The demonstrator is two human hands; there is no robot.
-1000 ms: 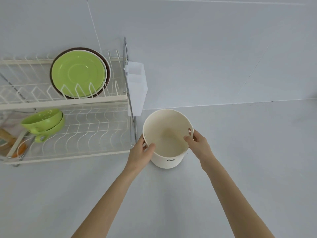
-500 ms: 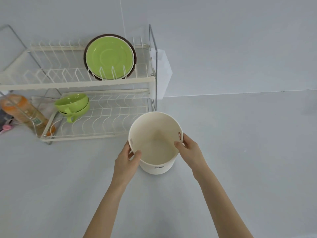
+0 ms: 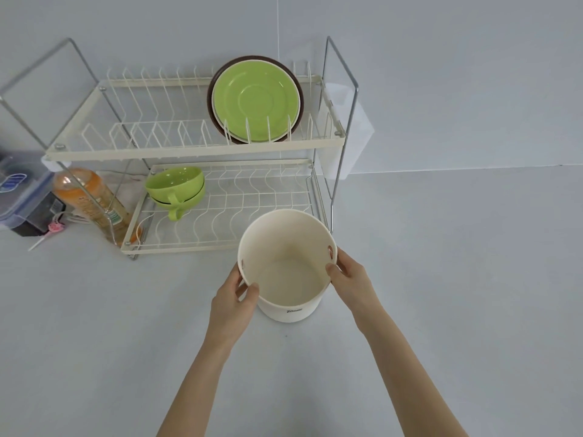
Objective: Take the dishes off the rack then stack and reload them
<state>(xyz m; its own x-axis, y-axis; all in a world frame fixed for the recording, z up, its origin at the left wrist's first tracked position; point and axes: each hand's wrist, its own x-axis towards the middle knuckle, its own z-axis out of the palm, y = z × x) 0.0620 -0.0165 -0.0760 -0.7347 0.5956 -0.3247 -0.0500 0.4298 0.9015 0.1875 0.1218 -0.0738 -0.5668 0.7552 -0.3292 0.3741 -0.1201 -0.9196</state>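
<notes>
A cream round tub [image 3: 285,266] stands on the grey counter just in front of the two-tier dish rack [image 3: 195,146]. My left hand [image 3: 235,296] grips its left rim and my right hand [image 3: 348,275] grips its right rim by a handle hole. The tub looks empty inside. On the rack's upper tier a green plate [image 3: 256,100] stands upright against a brown plate [image 3: 217,77] behind it. Two stacked green cups [image 3: 175,188] sit at the left of the lower tier.
A white cutlery holder [image 3: 350,130] hangs on the rack's right end. An orange bottle [image 3: 90,203] lies left of the rack, beside a clear lidded box [image 3: 19,193] and a pink-topped stick [image 3: 47,234]. The grey counter [image 3: 441,279] runs right and forward.
The view has swung left, bringing the whole rack and the items beside it into sight. Both hands keep their grip on the tub, which now sits in front of the rack's right end.
</notes>
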